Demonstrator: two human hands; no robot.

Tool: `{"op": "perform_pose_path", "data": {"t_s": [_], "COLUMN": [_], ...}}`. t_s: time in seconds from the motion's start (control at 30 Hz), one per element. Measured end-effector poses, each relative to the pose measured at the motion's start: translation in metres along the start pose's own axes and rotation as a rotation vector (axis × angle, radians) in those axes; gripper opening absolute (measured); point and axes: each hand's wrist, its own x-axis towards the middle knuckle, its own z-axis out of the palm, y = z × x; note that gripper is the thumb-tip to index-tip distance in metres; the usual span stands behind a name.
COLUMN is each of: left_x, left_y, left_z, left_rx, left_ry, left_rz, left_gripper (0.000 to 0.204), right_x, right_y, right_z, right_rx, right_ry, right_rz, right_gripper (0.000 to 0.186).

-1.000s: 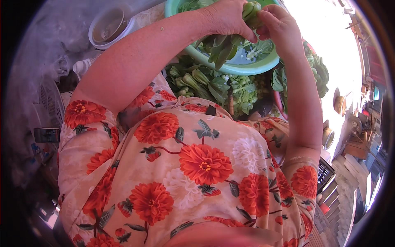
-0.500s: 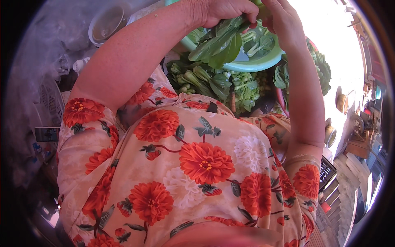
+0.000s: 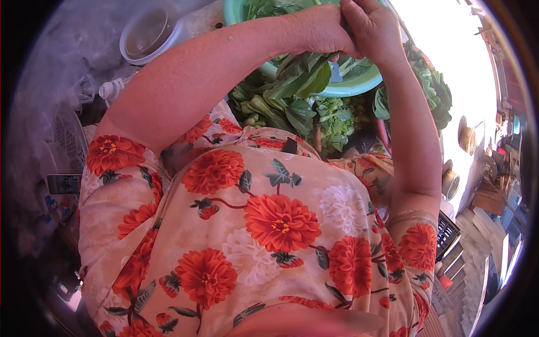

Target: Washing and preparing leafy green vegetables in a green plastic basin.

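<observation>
My left hand (image 3: 325,31) is closed round a leafy green vegetable (image 3: 300,73), its broad dark leaves hanging below the fingers. My right hand (image 3: 375,31) meets it at the stem end, fingers bent over and pressed against the left; the stem is hidden between them. Both hands are above a pale green basin (image 3: 349,90), in which more cut greens lie in what looks like water. Below the basin's near side lies a pile of bok choy-like greens (image 3: 268,109) beside lighter curly leaves (image 3: 335,123).
On the right, a reddish basin (image 3: 383,135) holds more leafy greens (image 3: 431,92). At upper left stands a white bowl (image 3: 147,35) near plastic bags. A phone (image 3: 64,183) is at far left. A black crate (image 3: 447,235) and metal pots (image 3: 466,137) stand at right.
Both hands have come together, my left moving right and slightly down and my right lowering a little. The held leaves dropped lower and now partly cover the basin's near rim.
</observation>
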Motion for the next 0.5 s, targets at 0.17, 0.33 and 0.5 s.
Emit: {"op": "perform_pose_path", "data": {"t_s": [0.17, 0.33, 0.5], "left_x": [0.012, 0.015, -0.003], "left_y": [-0.019, -0.023, 0.018], "left_z": [-0.001, 0.008, -0.011], "left_rx": [0.191, 0.438, 0.447], "left_ry": [0.184, 0.332, -0.022], "left_rz": [0.243, 0.302, 0.094], "left_gripper": [0.023, 0.027, 0.045], "right_x": [0.004, -0.001, -0.003], "right_y": [0.003, 0.013, 0.015], "right_z": [-0.008, 0.012, 0.004], "right_rx": [0.645, 0.324, 0.193], "right_ry": [-0.147, 0.059, 0.039], "right_rz": [0.315, 0.096, 0.142], "right_gripper": [0.037, 0.037, 0.028]}}
